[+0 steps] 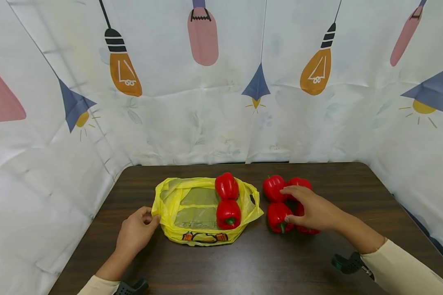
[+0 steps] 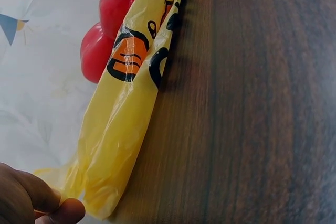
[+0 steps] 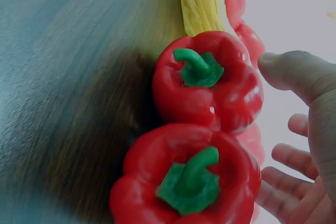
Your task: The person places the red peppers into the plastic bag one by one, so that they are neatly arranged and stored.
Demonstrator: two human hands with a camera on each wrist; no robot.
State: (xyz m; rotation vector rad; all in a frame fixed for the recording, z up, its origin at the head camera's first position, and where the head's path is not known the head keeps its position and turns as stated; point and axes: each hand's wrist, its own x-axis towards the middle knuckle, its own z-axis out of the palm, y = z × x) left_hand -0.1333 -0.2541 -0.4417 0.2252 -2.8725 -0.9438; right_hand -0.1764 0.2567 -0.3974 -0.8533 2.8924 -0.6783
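Observation:
A yellow plastic bag (image 1: 170, 231) lies spread with its mouth facing up. My left hand (image 1: 136, 229) pinches its left edge between thumb and fingers, as the left wrist view (image 2: 31, 198) also shows. Inside the bag, at its right side, two red bell peppers (image 1: 228, 214) sit one behind the other. Right of the bag stands a cluster of several more red bell peppers (image 1: 279, 216). Over that cluster reaches my right hand (image 1: 315, 209), thumb and fingers spread; in the right wrist view the thumb is beside a pepper (image 3: 207, 85) with a green stem. Some peppers are partly hidden under the hand.
Everything stands on a dark brown wooden table (image 1: 258, 266). Behind and at both sides hangs a white cloth (image 1: 206, 123) printed with lamps and bulbs. Dark straps (image 1: 348, 263) circle both wrists.

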